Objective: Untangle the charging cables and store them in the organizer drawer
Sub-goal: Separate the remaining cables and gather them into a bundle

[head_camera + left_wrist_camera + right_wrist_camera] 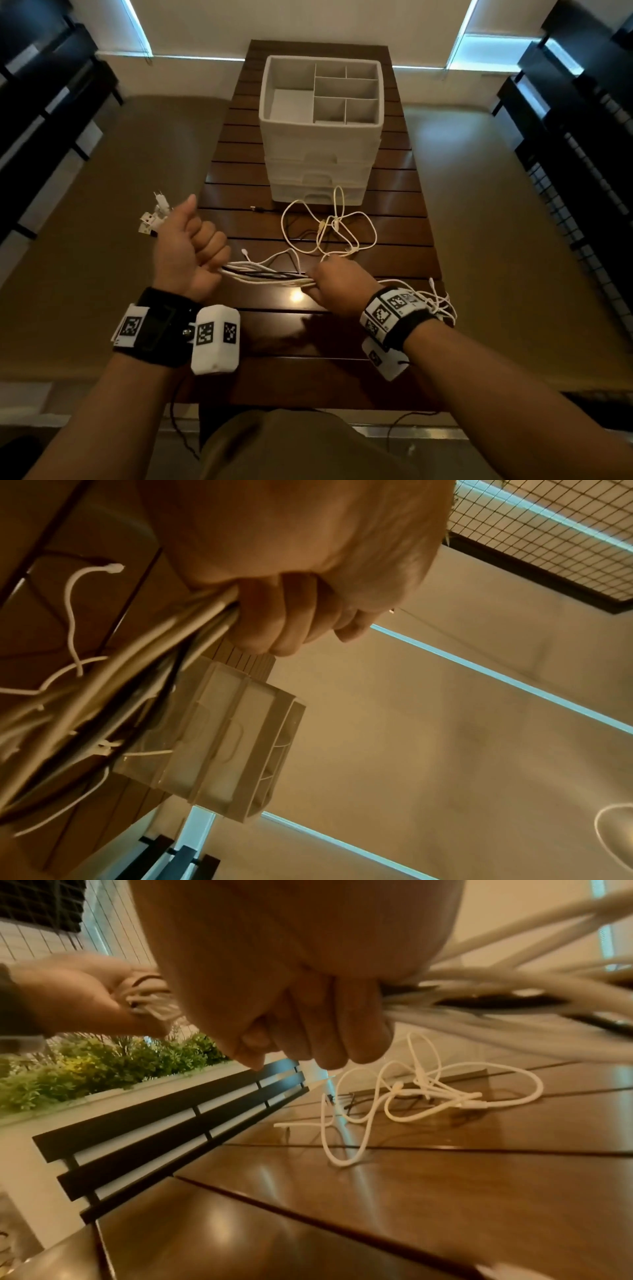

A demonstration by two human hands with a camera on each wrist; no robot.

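Note:
A bundle of white and black charging cables (267, 275) is stretched level between my two hands, just above the wooden table (394, 260). My left hand (191, 246) grips one end in a fist, and several plugs (154, 219) stick out beyond it. My right hand (334, 284) grips the bundle further along, with loose ends (438, 301) trailing past the wrist. In the left wrist view my left hand (291, 615) has its fingers curled round the cables (137, 656). In the right wrist view my right hand (308, 1015) clutches the cables (514, 1001). The white organizer (322, 126) stands behind, its drawers closed.
A loose tangle of white cable (329, 226) and a thin black cable (263, 209) lie on the table before the organizer; the tangle (428, 1096) also shows in the right wrist view. The organizer's top tray (346, 87) has several compartments. Dark benches (51, 85) flank the table.

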